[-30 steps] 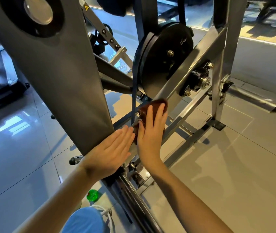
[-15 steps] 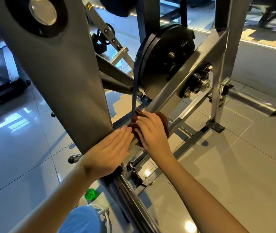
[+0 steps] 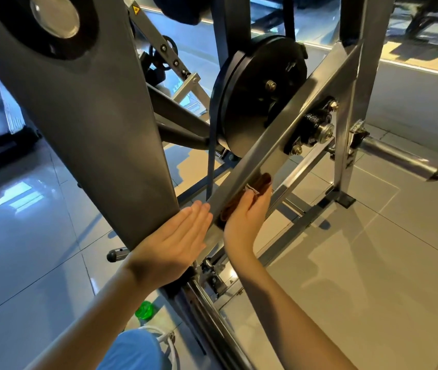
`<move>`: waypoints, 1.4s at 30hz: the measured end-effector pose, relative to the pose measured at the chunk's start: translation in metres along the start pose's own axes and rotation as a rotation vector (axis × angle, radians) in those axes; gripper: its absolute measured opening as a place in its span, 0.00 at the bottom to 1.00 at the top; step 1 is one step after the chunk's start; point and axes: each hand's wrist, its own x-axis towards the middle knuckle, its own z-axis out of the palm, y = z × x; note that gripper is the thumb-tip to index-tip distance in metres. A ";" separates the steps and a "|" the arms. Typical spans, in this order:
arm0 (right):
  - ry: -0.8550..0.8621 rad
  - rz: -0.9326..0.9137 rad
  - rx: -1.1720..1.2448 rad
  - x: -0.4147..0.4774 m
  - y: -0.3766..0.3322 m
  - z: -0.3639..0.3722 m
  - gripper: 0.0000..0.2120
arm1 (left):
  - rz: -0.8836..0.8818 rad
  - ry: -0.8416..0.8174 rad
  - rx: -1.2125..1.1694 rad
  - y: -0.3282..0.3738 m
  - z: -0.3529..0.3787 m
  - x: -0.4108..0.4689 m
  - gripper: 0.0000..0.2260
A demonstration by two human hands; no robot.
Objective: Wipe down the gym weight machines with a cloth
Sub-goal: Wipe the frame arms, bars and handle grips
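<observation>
L hand [image 3: 175, 244] flat on grey upright [image 3: 92, 129], grip open; R hand [image 3: 244, 217] presses brown cloth [image 3: 263, 181] to diagonal steel bar [image 3: 279, 145], fingers approx straight (thumb hidden).

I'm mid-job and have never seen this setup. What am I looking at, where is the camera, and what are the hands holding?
There is no robot here. A person works with bare hands, and the single picture comes from a wide-angle camera worn on the head, looking forward and down, so both forearms enter from the bottom. The left hand rests flat, fingers straight, on the wide grey upright of a gym weight machine and holds nothing. The right hand presses a brown cloth against the slanted steel bar. Behind that bar sits a black disc with a dark belt hanging beside it. A chrome peg sticks out at right. Everything stands on a glossy tiled floor, where a small green object lies.
</observation>
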 end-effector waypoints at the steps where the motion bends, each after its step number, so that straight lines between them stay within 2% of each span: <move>1: 0.004 -0.015 -0.007 0.008 -0.002 -0.002 0.13 | 0.000 -0.006 0.006 0.000 0.000 0.000 0.17; 3: 0.094 0.035 -0.015 0.046 -0.014 0.001 0.08 | -0.002 -0.021 0.009 0.000 -0.001 0.001 0.18; 6: 0.203 0.076 -0.001 0.086 -0.032 0.005 0.07 | 0.007 -0.048 0.014 0.000 -0.001 0.001 0.19; 9: 0.152 0.097 0.049 0.054 -0.023 0.012 0.07 | 0.006 -0.073 0.044 0.000 -0.002 0.002 0.20; 11: 0.097 0.100 0.032 0.030 -0.018 0.011 0.12 | 0.003 -0.089 0.050 0.000 -0.004 0.003 0.20; 17: 0.181 0.105 -0.037 0.085 -0.022 0.002 0.13 | 0.016 -0.108 0.053 -0.002 -0.005 0.003 0.20; 22: 0.044 -0.006 -0.080 0.012 0.000 0.009 0.16 | 0.017 -0.141 0.042 -0.002 -0.007 0.005 0.20; 28: 0.154 -0.017 0.002 0.051 0.000 0.005 0.08 | 0.026 -0.162 0.057 -0.003 -0.007 0.005 0.21; 32: 0.150 -0.047 0.034 0.024 0.015 0.010 0.12 | 0.003 -0.179 0.016 -0.002 -0.008 0.006 0.20; 35: 0.129 0.047 0.069 -0.002 0.030 0.013 0.18 | -0.018 -0.191 -0.021 -0.002 -0.009 0.009 0.20; 38: 0.109 0.119 0.181 -0.032 0.035 0.016 0.18 | -0.026 -0.222 -0.026 -0.002 -0.010 0.009 0.20; 42: 0.088 -0.007 0.160 -0.062 0.041 0.017 0.17 | -0.022 -0.265 -0.001 -0.002 -0.010 0.007 0.21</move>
